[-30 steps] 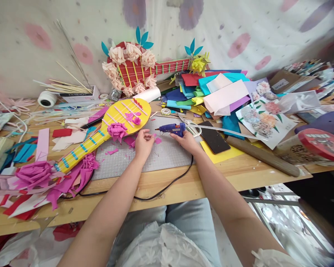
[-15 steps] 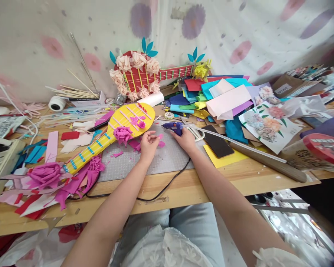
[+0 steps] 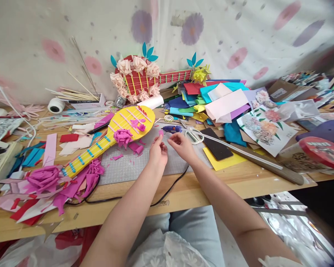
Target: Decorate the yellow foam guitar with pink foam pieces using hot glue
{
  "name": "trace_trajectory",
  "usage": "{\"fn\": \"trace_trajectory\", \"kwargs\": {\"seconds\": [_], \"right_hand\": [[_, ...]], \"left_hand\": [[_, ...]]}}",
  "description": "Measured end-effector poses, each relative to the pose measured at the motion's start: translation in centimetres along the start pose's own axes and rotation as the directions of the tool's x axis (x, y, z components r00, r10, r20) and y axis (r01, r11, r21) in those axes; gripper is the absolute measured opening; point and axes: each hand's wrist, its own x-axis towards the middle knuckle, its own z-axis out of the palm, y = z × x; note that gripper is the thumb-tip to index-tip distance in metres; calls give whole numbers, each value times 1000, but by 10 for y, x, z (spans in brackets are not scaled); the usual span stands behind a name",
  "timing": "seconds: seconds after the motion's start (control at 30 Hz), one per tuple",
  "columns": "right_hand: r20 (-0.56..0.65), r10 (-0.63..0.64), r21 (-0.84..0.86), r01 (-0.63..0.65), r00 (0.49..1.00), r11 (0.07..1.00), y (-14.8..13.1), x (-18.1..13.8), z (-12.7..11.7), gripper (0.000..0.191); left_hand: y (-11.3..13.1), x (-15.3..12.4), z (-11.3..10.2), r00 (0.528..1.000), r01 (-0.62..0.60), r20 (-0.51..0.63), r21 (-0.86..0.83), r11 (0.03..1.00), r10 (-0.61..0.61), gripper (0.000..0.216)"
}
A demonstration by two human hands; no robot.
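Note:
My left hand (image 3: 158, 152) is over the grey cutting mat (image 3: 128, 167), fingers pinched on a small pink paper piece (image 3: 161, 132). My right hand (image 3: 181, 145) is close beside it, fingers curled in a pinch toward the same piece; what it grips is too small to make out. The blue glue gun (image 3: 172, 128) lies on the mat just beyond both hands, with its black cord (image 3: 167, 191) running off the table edge. A yellow paper guitar (image 3: 114, 137) with a pink paper flower (image 3: 122, 136) lies to the left of my hands.
White-handled scissors (image 3: 194, 135), a black phone (image 3: 216, 144) and a yellow sheet (image 3: 225, 157) lie right of the mat. A heap of coloured paper (image 3: 211, 98) and a red paper guitar (image 3: 144, 76) fill the back. Pink scraps and a paper rose (image 3: 43, 178) cover the left.
My right hand let go of the glue gun, which now lies on the mat, and moved to meet my left hand. My left hand lifted the pink piece slightly.

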Motion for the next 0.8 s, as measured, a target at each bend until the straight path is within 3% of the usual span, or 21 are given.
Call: {"fn": "trace_trajectory", "kwargs": {"seconds": [0.1, 0.23, 0.37, 0.63, 0.8], "right_hand": [[42, 33, 264, -43, 999, 964, -12, 7, 18, 23], [53, 166, 406, -173, 985, 897, -23, 13, 35, 24], [33, 214, 467, -205, 976, 860, -31, 12, 42, 22], [-54, 210, 531, -150, 976, 834, -40, 12, 51, 7], [-38, 266, 515, -210, 963, 831, -41, 19, 56, 5]], "left_hand": [[-3, 2, -2, 1000, 5, 29, -54, 999, -4, 14], [0, 5, -4, 997, -35, 65, -81, 996, 41, 14], [3, 6, -5, 995, -85, 52, -66, 994, 89, 13], [4, 3, -6, 984, -173, 31, -17, 985, 173, 18], [9, 0, -7, 977, -211, 32, 51, 976, 210, 24]]}}
